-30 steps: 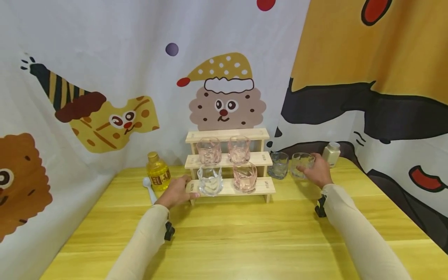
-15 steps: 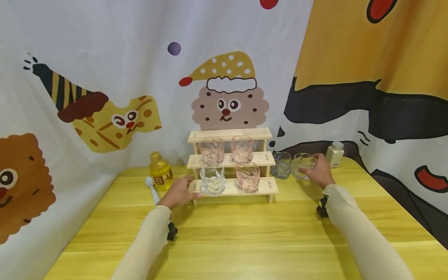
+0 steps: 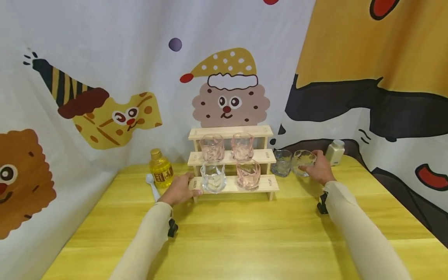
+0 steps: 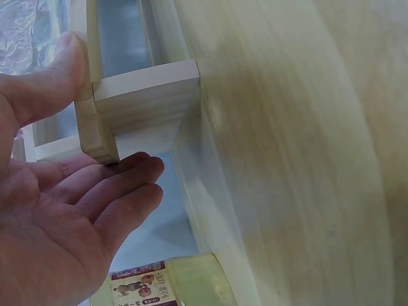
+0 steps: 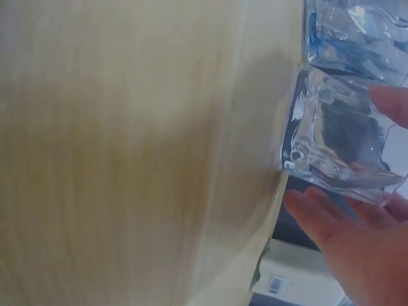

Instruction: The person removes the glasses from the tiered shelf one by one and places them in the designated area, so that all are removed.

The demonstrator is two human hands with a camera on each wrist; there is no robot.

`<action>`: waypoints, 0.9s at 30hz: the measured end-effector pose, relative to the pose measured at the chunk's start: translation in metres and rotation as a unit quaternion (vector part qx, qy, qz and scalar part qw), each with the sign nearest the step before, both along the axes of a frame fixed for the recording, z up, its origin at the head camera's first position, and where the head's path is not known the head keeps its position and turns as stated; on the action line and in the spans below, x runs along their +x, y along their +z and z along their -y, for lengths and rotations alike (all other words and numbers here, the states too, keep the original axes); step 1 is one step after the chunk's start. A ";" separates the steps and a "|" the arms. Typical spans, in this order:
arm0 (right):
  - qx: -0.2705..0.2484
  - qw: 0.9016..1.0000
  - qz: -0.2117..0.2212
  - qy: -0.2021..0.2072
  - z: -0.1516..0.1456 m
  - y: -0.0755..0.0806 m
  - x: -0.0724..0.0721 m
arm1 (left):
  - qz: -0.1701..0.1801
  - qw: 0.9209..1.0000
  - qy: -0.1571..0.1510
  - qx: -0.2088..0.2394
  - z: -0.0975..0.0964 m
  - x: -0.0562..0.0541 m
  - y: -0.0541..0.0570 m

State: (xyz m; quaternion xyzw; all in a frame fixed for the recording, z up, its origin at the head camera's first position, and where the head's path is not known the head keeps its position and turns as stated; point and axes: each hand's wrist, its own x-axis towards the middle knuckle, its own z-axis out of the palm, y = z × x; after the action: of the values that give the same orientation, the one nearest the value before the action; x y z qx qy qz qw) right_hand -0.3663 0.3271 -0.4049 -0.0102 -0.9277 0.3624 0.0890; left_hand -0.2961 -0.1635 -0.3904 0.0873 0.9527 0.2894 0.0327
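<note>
A three-step wooden rack (image 3: 231,186) stands mid-table. My left hand (image 3: 180,189) grips the left end of its lowest step; in the left wrist view the thumb lies on the board's edge and the fingers extend below it. That step bears a clear glass (image 3: 213,179) and a pink glass (image 3: 248,177). Two more pink glasses, one on the left (image 3: 212,147) and one on the right (image 3: 242,147), sit on the middle step. Right of the rack, my right hand (image 3: 318,169) holds a clear wavy glass (image 3: 301,161) between thumb and fingers, beside a bluish-grey glass (image 3: 282,163).
A bottle of yellow liquid (image 3: 161,169) stands left of the rack, with a pale spoon-like utensil (image 3: 153,186) beside it. A white-capped jar (image 3: 336,152) is at the back right. A printed curtain (image 3: 140,50) hangs behind the wooden table (image 3: 238,241).
The clear glass in my right hand has shifted slightly left, narrowing the gap to the bluish-grey glass. My left hand keeps its place on the rack. The head view has shifted a little.
</note>
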 end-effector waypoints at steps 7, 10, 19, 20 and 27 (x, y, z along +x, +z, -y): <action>0.024 1.000 0.011 0.017 -0.004 0.009 -0.004 | 0.000 1.000 0.006 0.001 -0.001 -0.004 0.007; 0.028 0.999 0.030 0.012 -0.005 0.011 -0.003 | -0.002 1.000 0.002 0.000 -0.002 -0.003 0.007; 0.057 0.997 0.047 0.005 0.003 0.031 0.007 | 0.000 1.000 -0.001 0.005 -0.005 0.001 0.004; 0.065 0.997 0.037 0.004 0.007 0.034 0.008 | 0.000 1.000 -0.001 0.006 -0.004 0.001 0.004; 0.079 0.996 -0.034 -0.005 0.044 0.060 0.020 | -0.002 1.000 0.001 0.007 0.000 -0.001 0.001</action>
State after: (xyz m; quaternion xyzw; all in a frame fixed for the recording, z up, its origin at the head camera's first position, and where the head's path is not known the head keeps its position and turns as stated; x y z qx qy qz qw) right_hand -0.3466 0.2833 -0.3451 0.0047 -0.9497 0.2879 0.1229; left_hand -0.2967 -0.1632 -0.3893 0.0868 0.9509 0.2955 0.0300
